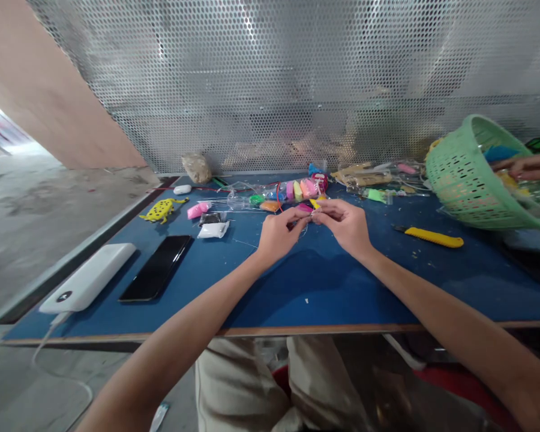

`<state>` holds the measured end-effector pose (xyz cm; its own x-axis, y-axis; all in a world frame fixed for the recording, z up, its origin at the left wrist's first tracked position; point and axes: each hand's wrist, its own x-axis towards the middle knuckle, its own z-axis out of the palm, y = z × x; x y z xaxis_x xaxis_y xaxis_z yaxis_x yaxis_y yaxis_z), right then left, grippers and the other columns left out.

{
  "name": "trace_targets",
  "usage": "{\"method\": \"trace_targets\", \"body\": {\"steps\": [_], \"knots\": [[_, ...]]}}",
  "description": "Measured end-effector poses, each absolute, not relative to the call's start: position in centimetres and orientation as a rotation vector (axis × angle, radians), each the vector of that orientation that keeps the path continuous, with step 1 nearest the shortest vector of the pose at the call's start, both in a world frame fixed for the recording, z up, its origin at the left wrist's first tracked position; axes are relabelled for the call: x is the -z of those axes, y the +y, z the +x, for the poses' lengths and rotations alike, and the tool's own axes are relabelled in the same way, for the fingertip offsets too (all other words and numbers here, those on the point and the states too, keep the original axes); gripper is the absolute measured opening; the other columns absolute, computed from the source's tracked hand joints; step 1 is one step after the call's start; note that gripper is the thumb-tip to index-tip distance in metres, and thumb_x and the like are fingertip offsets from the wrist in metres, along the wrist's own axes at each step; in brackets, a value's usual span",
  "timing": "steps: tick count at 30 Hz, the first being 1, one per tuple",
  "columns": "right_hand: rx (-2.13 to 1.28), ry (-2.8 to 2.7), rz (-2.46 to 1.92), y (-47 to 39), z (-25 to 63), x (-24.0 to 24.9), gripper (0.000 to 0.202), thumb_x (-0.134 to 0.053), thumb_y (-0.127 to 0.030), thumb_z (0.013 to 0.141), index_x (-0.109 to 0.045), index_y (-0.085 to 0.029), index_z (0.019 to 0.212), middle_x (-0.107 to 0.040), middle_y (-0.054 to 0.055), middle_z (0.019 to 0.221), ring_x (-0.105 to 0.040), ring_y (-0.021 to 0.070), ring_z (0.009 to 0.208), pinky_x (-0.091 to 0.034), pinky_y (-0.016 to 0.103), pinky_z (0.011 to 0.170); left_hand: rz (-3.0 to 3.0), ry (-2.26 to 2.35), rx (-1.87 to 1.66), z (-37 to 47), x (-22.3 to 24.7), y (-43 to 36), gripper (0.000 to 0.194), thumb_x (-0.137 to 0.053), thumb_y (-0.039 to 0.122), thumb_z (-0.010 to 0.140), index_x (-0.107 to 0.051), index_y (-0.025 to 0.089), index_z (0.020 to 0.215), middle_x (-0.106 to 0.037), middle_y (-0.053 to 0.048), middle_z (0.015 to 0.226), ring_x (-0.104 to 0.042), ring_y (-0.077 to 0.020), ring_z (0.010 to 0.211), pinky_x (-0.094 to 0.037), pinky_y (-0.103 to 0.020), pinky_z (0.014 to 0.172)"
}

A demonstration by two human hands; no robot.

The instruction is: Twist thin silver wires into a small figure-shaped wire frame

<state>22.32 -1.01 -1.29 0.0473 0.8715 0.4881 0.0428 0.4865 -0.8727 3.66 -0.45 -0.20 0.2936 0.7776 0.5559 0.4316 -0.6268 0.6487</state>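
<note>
Hands (279, 233) (347, 224) at partly-hidden yellow piece (315, 204)

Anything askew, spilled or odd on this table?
Yes: the green basket tilts steeply at the right, with another person's hand at its mouth. A pale scrap lies loose near the front edge of the blue table, like litter.

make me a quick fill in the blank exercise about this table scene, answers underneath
1. The left hand and right hand are close together above a ____ table.
2. Under its black spots, the toy animal is ____.
3. From the wearer's viewpoint, the cutter lies to the ____ of both those hands.
4. The basket, with another person's hand at its opening, is light ____.

Missing words: blue; yellow; right; green
</note>
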Motion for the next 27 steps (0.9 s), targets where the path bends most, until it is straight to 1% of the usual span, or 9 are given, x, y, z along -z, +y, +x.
{"method": "trace_targets", "body": {"steps": [3, 7, 10, 14, 17, 20, 23, 27], "knots": [[-0.77, -1.377, -0.882, -1.07, 22.19, 1.31, 0.038, -0.078, -0.041, 0.079, -0.075, -0.021, 0.111, -0.079, 0.006, 0.092, -0.076, 0.0243, 0.079, -0.065, 0.044, 0.082, 2.187, 1.079, -1.273, 3.81, 0.37, -0.55, 0.022, -0.06, 0.038, 0.095, -0.074, 0.022, 0.101, -0.078, 0.0, 0.084, -0.067, -0.0119, 0.058, -0.049, -0.022, 0.055], [-0.797, -1.413, -0.889, -0.86, 22.28, 1.47, 0.036, -0.078, -0.04, 0.079, -0.077, -0.022, 0.11, -0.079, 0.006, 0.095, -0.076, 0.0252, 0.081, -0.064, 0.045, 0.084, 2.198, 1.108, -1.272, 3.82, 0.77, -0.36, 0.021, -0.061, 0.038, 0.094, -0.075, 0.024, 0.1, -0.078, 0.0, 0.082, -0.065, -0.0119, 0.054, -0.049, -0.022, 0.054], [-0.778, -1.443, -0.903, -0.7, 22.39, 1.61, 0.031, -0.077, -0.039, 0.08, -0.078, -0.024, 0.107, -0.079, 0.006, 0.097, -0.076, 0.0255, 0.085, -0.063, 0.045, 0.086, 2.193, 1.123, -1.282, 3.77, 0.89, -0.17, 0.02, -0.062, 0.038, 0.094, -0.076, 0.025, 0.1, -0.079, 0.0, 0.083, -0.068, -0.0136, 0.06, -0.05, -0.023, 0.056], [-0.737, -1.499, -0.881, -0.68, 22.4, 1.67, 0.023, -0.073, -0.037, 0.084, -0.079, -0.025, 0.103, -0.078, 0.005, 0.099, -0.075, 0.023, 0.083, -0.062, 0.042, 0.083, 2.195, 1.133, -1.29, 3.6, 0.86, 0.02, 0.02, -0.063, 0.037, 0.093, -0.076, 0.025, 0.102, -0.079, -0.001, 0.089, -0.072, -0.0155, 0.071, -0.052, -0.024, 0.061], [-0.677, -1.569, -0.863, -0.8, 22.39, 1.43, 0.02, -0.07, -0.035, 0.087, -0.078, -0.025, 0.104, -0.077, 0.005, 0.102, -0.073, 0.0212, 0.085, -0.06, 0.04, 0.082, 2.195, 1.15, -1.282, 3.5, 0.78, 0.1, 0.02, -0.063, 0.038, 0.093, -0.075, 0.025, 0.103, -0.079, -0.001, 0.087, -0.072, -0.0153, 0.072, -0.051, -0.024, 0.06], [-0.594, -1.634, -0.865, -0.94, 22.37, 1.12, 0.018, -0.066, -0.034, 0.09, -0.078, -0.025, 0.102, -0.075, 0.005, 0.101, -0.07, 0.021, 0.09, -0.059, 0.038, 0.083, 2.178, 1.156, -1.272, 3.55, 0.64, 0.11, 0.021, -0.063, 0.039, 0.093, -0.075, 0.024, 0.102, -0.079, 0.0, 0.082, -0.071, -0.0145, 0.068, -0.05, -0.023, 0.059], [-0.552, -1.63, -0.861, -0.89, 22.21, 1.17, 0.018, -0.066, -0.034, 0.091, -0.078, -0.024, 0.099, -0.075, 0.006, 0.101, -0.07, 0.0217, 0.094, -0.058, 0.038, 0.086, 2.135, 1.135, -1.271, 3.74, 0.48, 0.0, 0.021, -0.064, 0.039, 0.093, -0.073, 0.022, 0.099, -0.078, 0.001, 0.078, -0.068, -0.0126, 0.059, -0.049, -0.023, 0.056], [-0.624, -1.451, -0.875, -0.69, 21.72, 1.77, 0.021, -0.072, -0.036, 0.086, -0.076, -0.023, 0.102, -0.077, 0.005, 0.099, -0.073, 0.0216, 0.089, -0.06, 0.037, 0.084, 2.022, 1.08, -1.296, 4.18, 0.5, -0.35, 0.022, -0.064, 0.041, 0.093, -0.07, 0.019, 0.095, -0.076, 0.001, 0.072, -0.061, -0.01, 0.045, -0.047, -0.022, 0.048]]}}
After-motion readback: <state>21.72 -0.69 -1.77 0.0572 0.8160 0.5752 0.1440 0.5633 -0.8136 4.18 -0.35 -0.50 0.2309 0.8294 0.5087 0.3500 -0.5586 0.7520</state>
